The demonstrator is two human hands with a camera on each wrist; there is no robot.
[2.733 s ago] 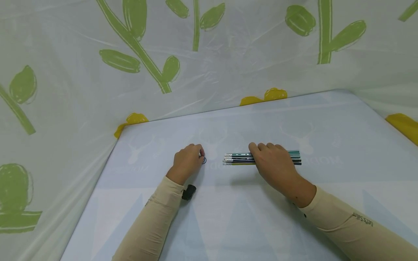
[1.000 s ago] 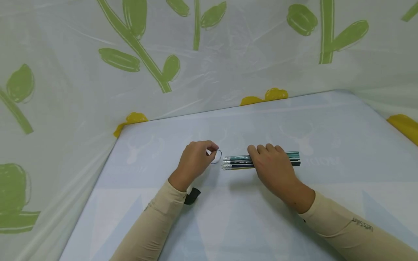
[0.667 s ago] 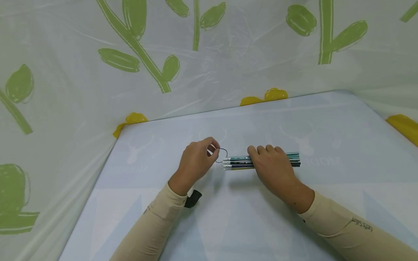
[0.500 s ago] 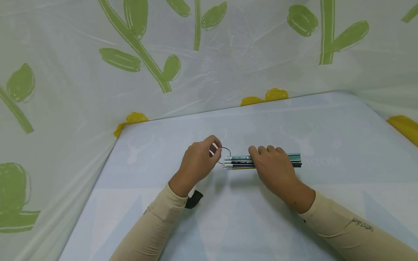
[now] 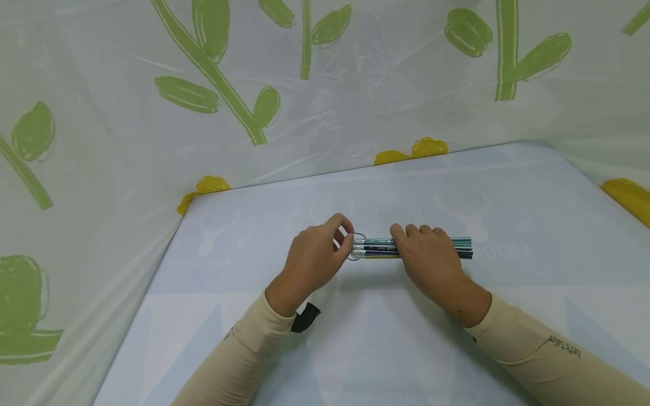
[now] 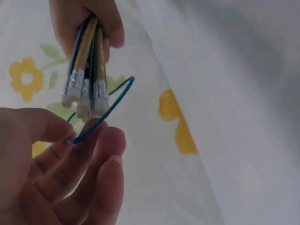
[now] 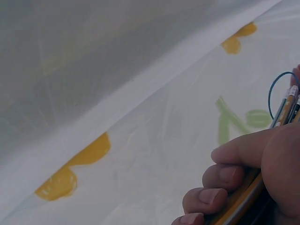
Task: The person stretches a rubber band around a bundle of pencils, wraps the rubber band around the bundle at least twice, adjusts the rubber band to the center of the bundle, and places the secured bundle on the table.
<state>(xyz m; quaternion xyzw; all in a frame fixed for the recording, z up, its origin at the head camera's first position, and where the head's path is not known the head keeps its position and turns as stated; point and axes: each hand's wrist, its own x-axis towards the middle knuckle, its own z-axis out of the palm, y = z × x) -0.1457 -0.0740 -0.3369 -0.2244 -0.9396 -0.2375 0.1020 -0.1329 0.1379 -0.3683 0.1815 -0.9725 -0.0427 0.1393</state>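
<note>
My right hand [image 5: 429, 251] grips a bundle of several pencils [image 5: 378, 248] around the middle, holding them roughly level above the table. Their white eraser ends [image 6: 91, 105] and silver ferrules point toward my left hand [image 5: 315, 256]. Between thumb and fingertips, my left hand pinches a thin blue elastic band [image 6: 115, 104] that stands as a loop. In the head view the band shows on both sides of the eraser ends, and in the right wrist view it arcs beside the pencils [image 7: 291, 101]. The palm of my right hand hides the middle of the bundle.
A pale blue and white cloth covers the table [image 5: 386, 349]. Behind it hangs a whitish plastic curtain [image 5: 355, 113] with green leaves and yellow flowers, meeting the table's back edge. A black piece [image 5: 306, 317] shows at my left wrist.
My left hand has moved right with the band, from apart from the pencils to the eraser ends, and the loop has opened out. My right hand keeps its grip, nearly still.
</note>
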